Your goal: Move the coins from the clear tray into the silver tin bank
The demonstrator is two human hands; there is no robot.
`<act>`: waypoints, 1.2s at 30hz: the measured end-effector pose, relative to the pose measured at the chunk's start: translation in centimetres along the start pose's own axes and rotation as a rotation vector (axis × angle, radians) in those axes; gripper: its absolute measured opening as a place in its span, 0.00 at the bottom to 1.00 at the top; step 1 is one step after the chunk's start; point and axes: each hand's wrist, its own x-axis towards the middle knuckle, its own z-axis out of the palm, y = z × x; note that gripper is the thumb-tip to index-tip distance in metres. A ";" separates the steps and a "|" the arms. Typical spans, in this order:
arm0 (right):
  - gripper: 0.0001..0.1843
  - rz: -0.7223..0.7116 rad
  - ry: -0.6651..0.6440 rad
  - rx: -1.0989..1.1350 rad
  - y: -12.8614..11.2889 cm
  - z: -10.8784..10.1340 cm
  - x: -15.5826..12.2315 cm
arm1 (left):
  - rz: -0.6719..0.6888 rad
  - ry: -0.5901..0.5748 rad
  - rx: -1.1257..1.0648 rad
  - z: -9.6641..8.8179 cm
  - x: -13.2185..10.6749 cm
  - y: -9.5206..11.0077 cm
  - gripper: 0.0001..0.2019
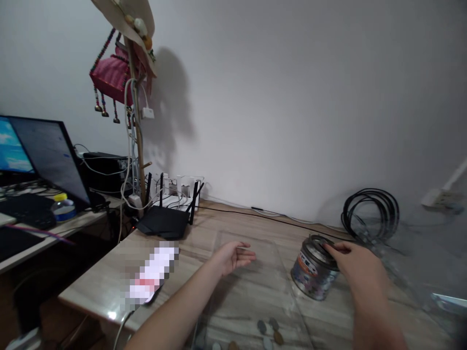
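Note:
My right hand (359, 265) is at the top of a printed metal tin (314, 272), its thumb and fingers pinched together against the lid (321, 248). Whatever sits between those fingertips is too small or hidden to make out. The tin stands upright on the wood-patterned table. To its left my left hand (233, 257) hovers with fingers stretched and apart, palm turned toward the tin, holding nothing. Below that hand lies a clear plastic tray (292, 287). Several coins (268, 330), grey and brownish, lie near its front, some cut off by the frame.
A phone (151, 277), blurred out, lies with a cable at the table's left. Behind it sits a black router (164, 221) with raised antennas. Coiled black cable (370, 214) leans against the wall at right, beside clear plastic wrap. Monitors (47, 155) stand on another desk.

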 end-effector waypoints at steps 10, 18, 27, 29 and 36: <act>0.19 0.033 -0.030 -0.104 -0.6 -0.1 -0.2 | 0.042 0.016 0.064 0.0 0.1 -0.3 0.08; 0.24 0.032 -0.048 -0.127 -0.7 -0.2 -0.2 | 0.067 0.000 0.099 -0.4 0.6 -0.6 0.08; 0.18 -0.093 0.017 -0.041 0.2 1.1 1.2 | 0.061 0.029 0.145 -0.1 0.0 -0.4 0.09; 0.16 -0.108 -0.049 0.000 0.2 1.0 1.8 | 0.062 0.024 0.152 -0.1 -0.1 -0.4 0.09; 0.08 -0.104 -0.187 0.038 -0.7 0.3 3.2 | 0.075 0.022 0.157 -0.5 0.4 -0.6 0.09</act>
